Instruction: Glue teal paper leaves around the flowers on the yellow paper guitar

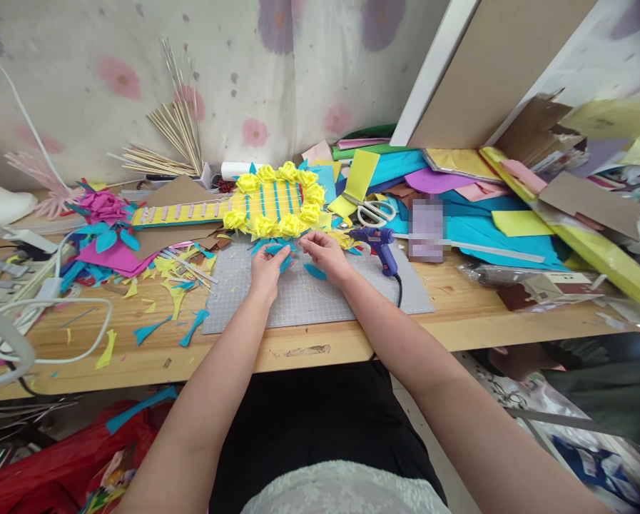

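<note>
My left hand (pixel 267 269) is closed on a blue paper leaf (pixel 285 264), low over the grey cutting mat (pixel 239 310). Close beside it, my right hand (pixel 327 255) has its thumb and fingertips pinched together; anything between them is too small to make out. Another blue leaf (pixel 315 272) shows just below the right fingers. Behind both hands lies a yellow paper guitar (pixel 266 202), ringed with yellow paper roses and a few blue leaves. Its neck ends at a magenta paper flower (pixel 103 205). To the right of my right hand rests a purple hot glue gun (pixel 381 246).
White-handled scissors (pixel 376 213) lie behind the glue gun. Coloured paper sheets (pixel 491 221) pile up on the right. Yellow and blue scraps (pixel 175 296) litter the left side, near white cables (pixel 57 307). Wooden sticks (pixel 178 135) stand at the back wall.
</note>
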Tool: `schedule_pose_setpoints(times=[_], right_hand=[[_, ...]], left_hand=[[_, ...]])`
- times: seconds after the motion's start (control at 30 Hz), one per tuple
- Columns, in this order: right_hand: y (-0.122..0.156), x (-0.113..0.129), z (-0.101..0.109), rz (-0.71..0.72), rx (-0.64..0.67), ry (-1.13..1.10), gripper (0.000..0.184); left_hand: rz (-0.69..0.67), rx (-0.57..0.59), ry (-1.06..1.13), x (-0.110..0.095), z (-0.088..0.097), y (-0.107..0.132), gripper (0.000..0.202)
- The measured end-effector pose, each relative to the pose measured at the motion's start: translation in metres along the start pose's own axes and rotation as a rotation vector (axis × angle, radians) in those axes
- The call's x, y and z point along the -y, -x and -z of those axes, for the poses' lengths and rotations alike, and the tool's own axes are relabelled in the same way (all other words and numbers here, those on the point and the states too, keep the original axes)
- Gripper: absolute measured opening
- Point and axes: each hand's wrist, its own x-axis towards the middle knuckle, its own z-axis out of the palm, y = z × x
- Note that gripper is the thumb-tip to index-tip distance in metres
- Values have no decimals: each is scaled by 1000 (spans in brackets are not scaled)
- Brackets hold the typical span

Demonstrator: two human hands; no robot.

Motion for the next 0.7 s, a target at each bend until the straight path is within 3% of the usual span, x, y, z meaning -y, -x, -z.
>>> schedule_pose_setpoints(times=[0.7], right_hand=[[-1, -2, 1, 27, 15, -4, 29]], left_hand=[[8, 18, 25, -1, 0, 0, 36]])
